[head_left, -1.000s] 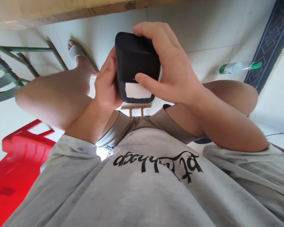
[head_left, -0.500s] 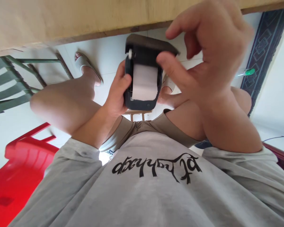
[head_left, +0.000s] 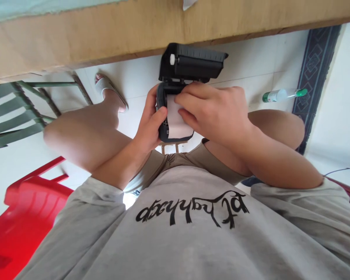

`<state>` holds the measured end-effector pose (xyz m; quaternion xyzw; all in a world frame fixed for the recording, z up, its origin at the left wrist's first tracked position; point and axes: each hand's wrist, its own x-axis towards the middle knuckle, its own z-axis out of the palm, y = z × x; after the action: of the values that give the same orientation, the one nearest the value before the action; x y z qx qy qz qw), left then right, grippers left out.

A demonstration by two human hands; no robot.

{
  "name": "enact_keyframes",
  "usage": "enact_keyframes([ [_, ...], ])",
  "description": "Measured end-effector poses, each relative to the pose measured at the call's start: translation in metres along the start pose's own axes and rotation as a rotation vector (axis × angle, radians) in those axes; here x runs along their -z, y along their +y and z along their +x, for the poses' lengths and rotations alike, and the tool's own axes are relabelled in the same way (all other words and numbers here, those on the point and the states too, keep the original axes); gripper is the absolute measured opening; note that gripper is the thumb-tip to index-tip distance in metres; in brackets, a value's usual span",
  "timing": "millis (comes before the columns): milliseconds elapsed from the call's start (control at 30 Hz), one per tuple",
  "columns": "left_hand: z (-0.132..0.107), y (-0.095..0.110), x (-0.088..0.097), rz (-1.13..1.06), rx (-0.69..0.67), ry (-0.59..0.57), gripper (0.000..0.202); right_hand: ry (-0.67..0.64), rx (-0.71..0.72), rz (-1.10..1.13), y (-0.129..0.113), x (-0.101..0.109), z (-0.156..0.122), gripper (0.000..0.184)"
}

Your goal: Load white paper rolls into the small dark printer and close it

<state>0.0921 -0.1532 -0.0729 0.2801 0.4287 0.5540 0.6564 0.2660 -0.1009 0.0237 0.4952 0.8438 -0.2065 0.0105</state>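
Unreadable upside-down script (head_left: 189,213) is crossing the shirt (head_left: 175,249) below the black device (head_left: 169,88). The left hand (head_left: 150,122) is clasping its left side; the right hand (head_left: 217,109) is touching its paper (head_left: 177,126), pinching or not I cannot tell. Its lid (head_left: 198,67) is standing open; 1 bottle (head_left: 282,95), label (head_left: 270,97) illegible, is lying right of the device.

Pale tiled floor (head_left: 245,66) spreads beneath a wooden surface (head_left: 128,35) spanning the far side. A green slatted seat (head_left: 17,133) stands at left, a red chair (head_left: 37,210) near left; a dark diamond-patterned band (head_left: 313,64) runs at right.
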Motion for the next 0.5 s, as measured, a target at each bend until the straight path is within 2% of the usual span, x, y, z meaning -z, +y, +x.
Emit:
enact_keyframes([
  [133,0.000,-0.002,0.002,0.004,-0.008,-0.001,0.056,0.034,0.067,-0.040,0.000,-0.008,0.000,0.031],
  [233,0.000,-0.003,0.003,0.016,-0.009,-0.029,0.061,-0.049,-0.004,-0.049,-0.001,-0.008,0.004,0.034],
  [300,-0.001,-0.001,0.002,0.012,0.008,-0.009,0.061,-0.110,-0.045,0.019,0.001,-0.001,0.007,0.037],
  [367,-0.001,0.003,-0.001,-0.004,0.015,0.017,0.055,-0.157,-0.038,0.200,0.005,0.012,0.008,0.036],
  [500,-0.001,0.007,-0.006,-0.063,-0.009,0.049,0.043,-0.181,0.028,0.811,0.019,0.036,0.003,0.030],
])
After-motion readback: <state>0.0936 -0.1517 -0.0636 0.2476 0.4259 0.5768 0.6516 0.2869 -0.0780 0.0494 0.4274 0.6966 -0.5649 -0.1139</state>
